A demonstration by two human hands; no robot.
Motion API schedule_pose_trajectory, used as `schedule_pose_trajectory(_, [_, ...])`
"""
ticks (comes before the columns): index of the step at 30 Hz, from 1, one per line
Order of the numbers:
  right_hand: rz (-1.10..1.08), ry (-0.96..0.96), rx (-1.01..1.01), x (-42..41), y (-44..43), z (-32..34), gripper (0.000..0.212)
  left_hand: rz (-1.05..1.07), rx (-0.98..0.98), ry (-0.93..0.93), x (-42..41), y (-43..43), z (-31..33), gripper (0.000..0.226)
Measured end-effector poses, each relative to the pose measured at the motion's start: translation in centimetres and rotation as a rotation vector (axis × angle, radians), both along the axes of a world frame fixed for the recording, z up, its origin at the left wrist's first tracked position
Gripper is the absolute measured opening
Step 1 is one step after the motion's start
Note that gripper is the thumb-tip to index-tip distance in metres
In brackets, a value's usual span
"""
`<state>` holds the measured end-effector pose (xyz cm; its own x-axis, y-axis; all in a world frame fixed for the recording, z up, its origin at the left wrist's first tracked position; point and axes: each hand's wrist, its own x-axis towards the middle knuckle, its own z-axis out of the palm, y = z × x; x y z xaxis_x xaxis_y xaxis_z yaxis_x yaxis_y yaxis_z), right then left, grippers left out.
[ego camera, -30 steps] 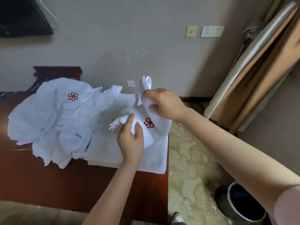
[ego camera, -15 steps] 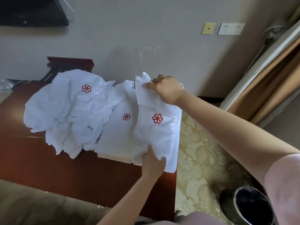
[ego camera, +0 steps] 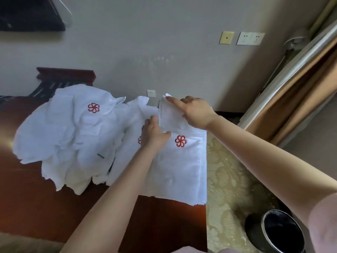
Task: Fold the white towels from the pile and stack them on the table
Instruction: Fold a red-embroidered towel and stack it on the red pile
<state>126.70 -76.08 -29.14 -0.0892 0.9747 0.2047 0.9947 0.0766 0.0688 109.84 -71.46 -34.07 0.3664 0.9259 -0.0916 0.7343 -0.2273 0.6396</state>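
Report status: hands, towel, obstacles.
Left hand and right hand rest on folded white towel with red flower emblem. Towel lies at brown wooden table's right end. Crumpled white towel pile close beside.

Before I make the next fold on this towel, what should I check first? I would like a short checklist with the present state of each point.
1. The towel lies on the table: ok.
2. Its red logo faces up: ok.
3. The left hand rests on its left edge: ok.
4. Far corner flat: not ok, it stands up under the right hand.
5. Firm grip on that corner: cannot tell.
6. The pile apart from the folded towels: not ok, it touches their left side.
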Motion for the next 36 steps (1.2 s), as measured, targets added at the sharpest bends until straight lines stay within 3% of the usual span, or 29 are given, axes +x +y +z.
schedule_pose_trajectory(2, [-0.011,0.044,0.018,-0.1,-0.3,0.2,0.082,-0.075,-0.026,-0.123,1.0,2.7,1.2,0.080])
schedule_pose_trajectory(5, [-0.030,0.091,0.044,-0.3,-0.3,0.5,0.082,-0.194,-0.285,-0.291,2.5,5.7,2.3,0.110])
schedule_pose_trajectory(7, [-0.046,0.084,0.065,-0.3,-0.1,0.5,0.083,-0.269,-0.396,-0.413,3.1,6.9,2.6,0.097])
schedule_pose_trajectory(10, [-0.166,0.127,0.057,0.5,0.6,0.4,0.084,-0.349,-0.342,-0.509,3.5,8.2,2.9,0.032])
schedule_pose_trajectory(11, [-0.243,0.156,0.019,1.1,1.0,0.5,0.080,-0.367,-0.314,-0.525,3.7,8.5,3.0,0.021])
schedule_pose_trajectory(14, [-0.469,0.266,-0.106,3.6,1.2,0.9,0.037,-0.379,-0.252,-0.568,4.0,9.3,2.6,0.028])
schedule_pose_trajectory(16, [-0.539,0.480,-0.091,5.5,0.9,0.3,0.021,-0.363,-0.236,-0.578,4.3,10.1,2.3,0.026])
schedule_pose_trajectory(20, [-0.448,1.483,0.084,7.1,0.3,-2.7,0.029,-0.360,-0.284,-0.598,5.1,11.7,1.8,0.018])
schedule_pose_trajectory(22, [-0.429,1.728,0.059,6.6,0.6,-4.9,0.042,-0.342,-0.298,-0.594,5.7,12.6,1.5,0.023])
schedule_pose_trajectory(24, [-0.495,1.757,0.081,5.9,1.3,-6.8,0.037,-0.318,-0.302,-0.580,6.6,13.5,1.0,0.026])
schedule_pose_trajectory(29, [-0.637,1.618,0.308,6.8,3.5,-7.9,0.027,-0.252,-0.403,-0.588,9.9,16.5,-0.8,0.028])
schedule_pose_trajectory(33, [-0.740,1.614,0.246,9.1,5.8,-8.9,0.027,-0.194,-0.502,-0.548,13.4,19.2,-3.6,0.036])
schedule_pose_trajectory(36, [-0.882,1.623,0.186,10.7,7.5,-11.4,0.030,-0.128,-0.589,-0.430,15.6,20.6,-6.8,0.026])
